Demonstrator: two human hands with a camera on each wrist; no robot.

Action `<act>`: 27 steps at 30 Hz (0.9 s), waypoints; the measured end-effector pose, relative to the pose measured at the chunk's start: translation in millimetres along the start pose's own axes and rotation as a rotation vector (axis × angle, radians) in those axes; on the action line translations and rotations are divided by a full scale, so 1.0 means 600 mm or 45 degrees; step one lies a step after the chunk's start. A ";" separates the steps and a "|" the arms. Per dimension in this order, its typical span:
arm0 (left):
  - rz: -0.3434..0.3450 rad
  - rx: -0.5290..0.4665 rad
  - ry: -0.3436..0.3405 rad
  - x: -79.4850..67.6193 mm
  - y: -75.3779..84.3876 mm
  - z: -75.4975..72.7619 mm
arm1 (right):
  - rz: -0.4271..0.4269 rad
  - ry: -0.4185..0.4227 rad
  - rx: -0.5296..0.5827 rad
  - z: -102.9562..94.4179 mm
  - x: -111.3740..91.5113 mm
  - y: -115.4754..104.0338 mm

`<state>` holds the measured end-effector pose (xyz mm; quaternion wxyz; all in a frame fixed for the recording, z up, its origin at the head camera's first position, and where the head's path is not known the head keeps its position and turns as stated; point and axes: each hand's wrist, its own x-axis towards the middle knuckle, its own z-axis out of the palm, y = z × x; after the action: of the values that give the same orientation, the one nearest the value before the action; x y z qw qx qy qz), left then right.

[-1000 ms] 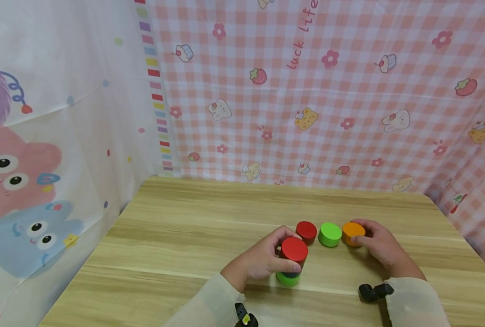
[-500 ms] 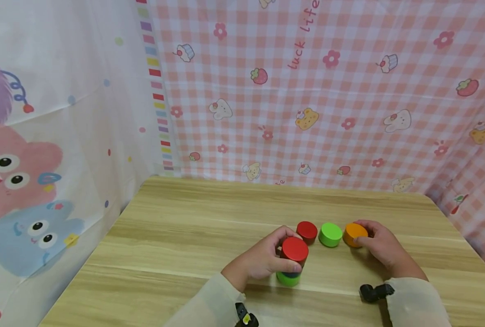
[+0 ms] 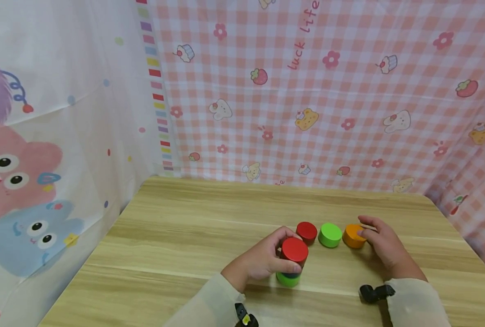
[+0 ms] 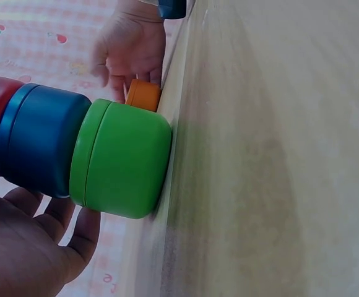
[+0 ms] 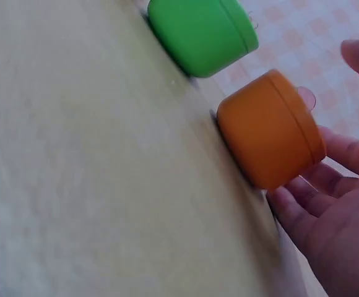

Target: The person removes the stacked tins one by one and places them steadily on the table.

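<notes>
My left hand [image 3: 262, 260] grips an upright stack of small round jar-like containers, its thumb across the front. Red [image 3: 294, 250] tops the stack, blue [image 4: 43, 139] sits in the middle and green [image 4: 124, 161] forms the base on the table. Some left fingers are hidden behind the stack in the head view. At the right end of a row stands an orange container [image 5: 266, 130]. My right hand [image 3: 385, 247] is beside it with fingers spread, the thumb raised away from its side, the other fingertips close to its far wall.
Left of the orange one, a green container [image 3: 330, 235] and a dark red one [image 3: 306, 233] continue the row on the wooden table [image 3: 209, 218]. A pink checked cloth [image 3: 283, 91] hangs behind the table, and a white printed cloth [image 3: 91, 136] on the left.
My right hand has loosened from the orange container, thumb and forefinger lifting up off it. Shortly before, that container shifted slightly right. My left hand and the stack stay put.
</notes>
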<state>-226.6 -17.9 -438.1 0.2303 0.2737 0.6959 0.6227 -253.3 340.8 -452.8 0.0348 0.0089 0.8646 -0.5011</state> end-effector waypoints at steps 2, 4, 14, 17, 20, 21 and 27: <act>-0.006 -0.005 0.000 0.001 0.001 0.000 | 0.002 0.026 0.049 0.000 -0.001 -0.003; -0.006 -0.008 -0.002 0.001 0.001 0.000 | -0.015 0.075 0.085 0.000 -0.002 -0.008; 0.008 -0.016 -0.002 0.001 -0.001 -0.003 | -0.146 0.272 0.153 0.003 -0.020 -0.079; 0.021 -0.023 -0.003 0.001 -0.002 -0.004 | -0.234 0.264 0.233 0.010 -0.029 -0.104; 0.030 -0.032 -0.003 0.001 -0.003 -0.004 | -0.360 0.242 0.271 0.020 -0.037 -0.125; 0.033 -0.034 -0.003 0.001 -0.003 -0.004 | -0.402 0.238 0.265 0.023 -0.040 -0.130; 0.049 -0.044 -0.023 0.002 -0.002 -0.003 | -0.593 0.193 0.253 0.041 -0.059 -0.159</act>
<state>-228.9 -18.8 -439.2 0.2294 0.2886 0.6774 0.6365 -221.5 272.9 -379.8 -0.1474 -0.1496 0.7900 -0.5760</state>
